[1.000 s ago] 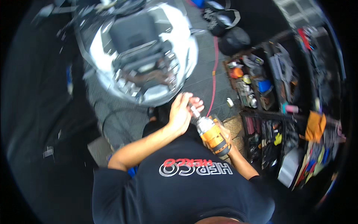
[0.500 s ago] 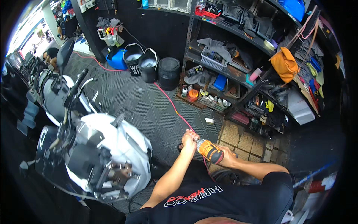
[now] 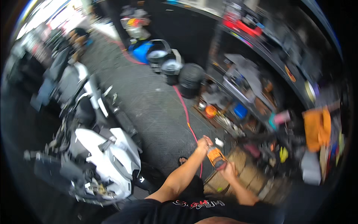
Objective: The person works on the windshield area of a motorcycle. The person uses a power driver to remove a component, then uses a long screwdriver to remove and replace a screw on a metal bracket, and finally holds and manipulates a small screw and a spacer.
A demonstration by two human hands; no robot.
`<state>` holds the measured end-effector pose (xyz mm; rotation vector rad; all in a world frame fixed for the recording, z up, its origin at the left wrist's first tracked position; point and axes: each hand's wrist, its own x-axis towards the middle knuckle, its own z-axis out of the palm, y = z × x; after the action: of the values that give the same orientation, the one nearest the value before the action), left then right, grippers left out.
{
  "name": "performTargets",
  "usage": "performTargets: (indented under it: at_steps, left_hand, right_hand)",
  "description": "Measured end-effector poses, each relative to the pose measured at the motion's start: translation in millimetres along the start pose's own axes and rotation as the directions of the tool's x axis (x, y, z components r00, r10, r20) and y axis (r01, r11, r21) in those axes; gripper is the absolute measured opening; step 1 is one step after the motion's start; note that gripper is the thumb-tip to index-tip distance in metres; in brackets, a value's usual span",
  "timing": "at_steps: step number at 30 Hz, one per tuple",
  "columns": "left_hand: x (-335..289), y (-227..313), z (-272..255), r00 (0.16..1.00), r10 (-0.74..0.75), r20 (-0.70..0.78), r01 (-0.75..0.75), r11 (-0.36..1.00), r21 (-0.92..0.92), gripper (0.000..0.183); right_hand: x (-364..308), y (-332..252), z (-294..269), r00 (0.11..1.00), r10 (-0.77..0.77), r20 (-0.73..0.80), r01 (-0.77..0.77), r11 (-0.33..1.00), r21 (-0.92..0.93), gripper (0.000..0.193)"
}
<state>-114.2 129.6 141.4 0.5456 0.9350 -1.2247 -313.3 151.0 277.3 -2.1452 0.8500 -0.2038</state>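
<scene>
The motorcycle (image 3: 99, 151) stands left of the hose (image 3: 185, 108), the shelving (image 3: 268, 54) right of it. Buckets (image 3: 171, 70) stand farther ahead, beside the hose. Between left hand (image 3: 203, 143) and right hand (image 3: 228, 172) is the power tool (image 3: 216, 157), seemingly above the tiles (image 3: 238, 161).

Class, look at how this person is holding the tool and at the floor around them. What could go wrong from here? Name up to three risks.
1. The left hand is at the front end of the orange-and-black power tool held in the right hand; an accidental start might hurt it.
2. The red hose lies across the floor and could trip someone.
3. A dropped tool might strike the bare toes.
</scene>
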Motion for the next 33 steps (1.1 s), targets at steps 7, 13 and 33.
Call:
performTargets:
  at_steps: [7,13,33]
  left_hand:
    - [-22,-2,39,0.993,-0.118,-0.006,0.117,0.992,-0.04,0.04]
    - [59,24,11,0.994,0.042,-0.103,-0.031,0.994,0.101,0.035]
    - [-34,83,-44,0.89,0.439,0.122,-0.317,0.405,0.858,0.018]
  right_hand:
    - [25,10,24,0.942,0.281,-0.182,-0.15,0.84,0.521,0.04]
    - [45,-22,17,0.965,0.178,-0.194,-0.136,0.968,0.213,0.034]
    - [77,35,-58,0.915,-0.1,-0.391,0.116,0.993,0.017,0.038]
